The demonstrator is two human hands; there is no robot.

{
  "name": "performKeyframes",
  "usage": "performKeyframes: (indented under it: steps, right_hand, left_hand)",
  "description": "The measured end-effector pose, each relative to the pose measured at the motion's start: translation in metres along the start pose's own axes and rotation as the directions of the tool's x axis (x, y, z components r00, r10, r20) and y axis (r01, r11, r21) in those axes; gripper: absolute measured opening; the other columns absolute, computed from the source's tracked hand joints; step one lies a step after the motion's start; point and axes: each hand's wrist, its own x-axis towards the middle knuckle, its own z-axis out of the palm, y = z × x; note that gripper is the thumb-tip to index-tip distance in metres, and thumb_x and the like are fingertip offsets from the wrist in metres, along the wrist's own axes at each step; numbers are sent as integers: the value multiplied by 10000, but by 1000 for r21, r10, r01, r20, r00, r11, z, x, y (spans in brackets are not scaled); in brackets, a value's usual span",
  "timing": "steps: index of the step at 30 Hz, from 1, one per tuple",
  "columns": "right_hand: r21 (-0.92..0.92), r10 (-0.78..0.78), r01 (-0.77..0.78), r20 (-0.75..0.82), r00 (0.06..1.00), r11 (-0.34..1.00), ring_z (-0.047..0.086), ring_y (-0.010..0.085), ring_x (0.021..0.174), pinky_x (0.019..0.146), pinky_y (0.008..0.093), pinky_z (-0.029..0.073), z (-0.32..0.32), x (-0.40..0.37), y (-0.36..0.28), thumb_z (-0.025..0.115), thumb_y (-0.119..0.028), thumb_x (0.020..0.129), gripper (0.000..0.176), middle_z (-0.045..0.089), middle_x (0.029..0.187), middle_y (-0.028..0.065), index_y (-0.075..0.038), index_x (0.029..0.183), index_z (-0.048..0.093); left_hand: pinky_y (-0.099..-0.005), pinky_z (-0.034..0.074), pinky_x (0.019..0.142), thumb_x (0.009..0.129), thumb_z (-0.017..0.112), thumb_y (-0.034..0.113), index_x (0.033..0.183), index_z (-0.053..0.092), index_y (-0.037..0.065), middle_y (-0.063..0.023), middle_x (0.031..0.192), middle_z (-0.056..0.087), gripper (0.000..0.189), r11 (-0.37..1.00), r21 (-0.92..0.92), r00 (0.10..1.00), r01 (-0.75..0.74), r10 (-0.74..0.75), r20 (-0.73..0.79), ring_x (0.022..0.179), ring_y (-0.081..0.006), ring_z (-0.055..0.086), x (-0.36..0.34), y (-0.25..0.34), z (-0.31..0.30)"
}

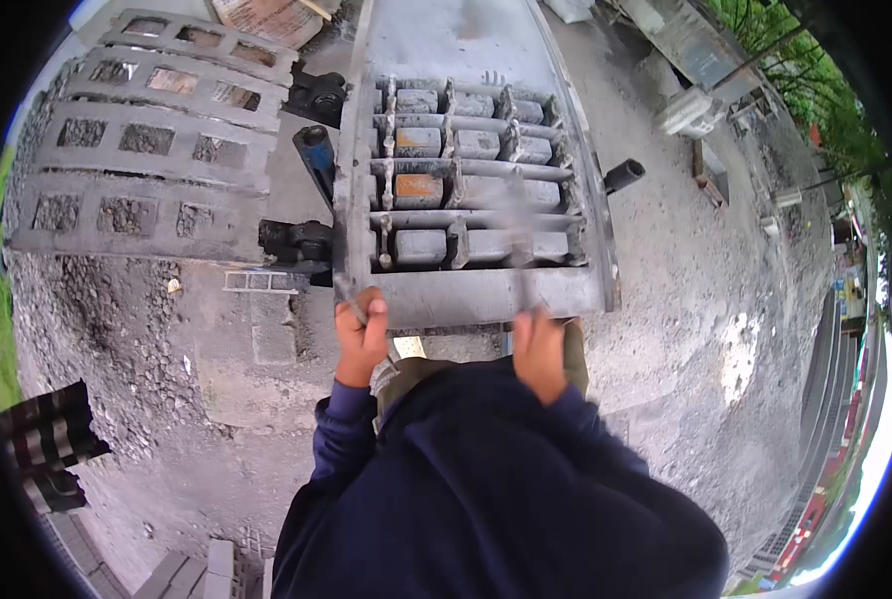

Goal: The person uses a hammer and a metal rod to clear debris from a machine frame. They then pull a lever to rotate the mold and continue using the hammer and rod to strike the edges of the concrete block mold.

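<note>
A grey metal block mould (476, 220) with rows of rectangular cores and crossbars lies in front of me; two cores show orange patches. My left hand (364, 329) is closed round a thin rod-like piece at the mould's near left corner. Near the front edge on the right, my right hand (539, 354) grips a tool (524, 270) whose upper part is smeared by motion over the front rows of cores. What kind of tool it is cannot be made out.
To the left lies a large grey slab of hollow blocks (146, 180). Blue (316, 155) and dark (625, 176) pipe ends stick out beside the mould. Gravel (116, 329) covers the left ground. Grey blocks (221, 564) sit at the lower left.
</note>
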Motion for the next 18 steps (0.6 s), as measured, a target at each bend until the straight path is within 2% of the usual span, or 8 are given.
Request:
performKeyframes:
  steps: [1, 6, 8, 10, 11, 12, 14, 18]
  right_hand:
    - [451, 174, -301, 302, 938, 840, 608, 473, 768, 696, 524, 458, 38, -28, 11, 494, -336, 963, 374, 618, 734, 279, 22, 949, 603]
    - [449, 171, -377, 434, 885, 810, 592, 460, 682, 613, 502, 444, -9, -3, -11, 506, -397, 962, 409, 585, 633, 229, -15, 834, 574]
    - [369, 175, -336, 405, 897, 867, 593, 441, 658, 562, 478, 429, -44, 32, -10, 513, -415, 958, 408, 582, 622, 209, -29, 841, 573]
    - [618, 167, -329, 306, 937, 714, 599, 172, 544, 516, 330, 437, -79, 65, -11, 531, -326, 970, 328, 577, 559, 67, -38, 817, 564]
    - [738, 90, -130, 95, 991, 662, 564, 76, 571, 508, 265, 427, -88, 79, -9, 528, -289, 974, 307, 567, 564, 12, -37, 803, 561]
    - [779, 38, 68, -117, 992, 623, 527, 90, 544, 478, 251, 399, -96, 94, -13, 497, -271, 986, 277, 543, 585, 36, -25, 863, 526]
    - [876, 56, 111, -155, 986, 470, 495, 93, 534, 471, 246, 383, -125, 106, -28, 488, -259, 986, 247, 523, 601, 45, -28, 902, 501]
    - [968, 117, 247, -251, 961, 41, 396, 86, 516, 457, 227, 336, -92, 100, -43, 472, -242, 979, 214, 462, 638, 45, -33, 968, 428]
  left_hand:
    - [-331, 240, 453, 914, 503, 170, 611, 409, 15, -48, 527, 345, 353, 999, -33, 999, -34, 33, -28, 465, -123, 357, 2, 3, -9]
    - [-281, 250, 479, 942, 448, 170, 588, 343, 55, -8, 568, 362, 387, 996, -73, 983, 52, -64, -171, 523, -95, 333, -3, 22, -60]
    - [-275, 251, 467, 966, 436, 173, 591, 328, 70, 3, 562, 353, 404, 991, -86, 974, 99, -114, -197, 506, -87, 326, -7, 26, -76]
    - [-254, 281, 420, 987, 465, 258, 593, 386, 75, 22, 526, 383, 442, 917, -146, 891, 370, -395, -223, 455, -61, 346, -12, 34, -86]
    - [-254, 281, 420, 987, 465, 258, 593, 386, 75, 22, 526, 383, 442, 915, -147, 887, 376, -401, -230, 455, -61, 346, -14, 32, -87]
    - [-241, 292, 416, 993, 470, 300, 596, 390, 88, 30, 524, 391, 457, 866, -174, 826, 469, -500, -261, 447, -53, 349, -16, 25, -86]
    - [-269, 344, 445, 983, 516, 375, 620, 447, 78, 10, 521, 434, 475, 769, -43, 722, 638, -616, -314, 470, -76, 398, -31, 0, -87]
    - [-311, 375, 496, 976, 535, 366, 664, 506, 34, -38, 527, 466, 457, 769, 364, 824, 525, -354, -441, 516, -116, 435, -46, -27, -59]
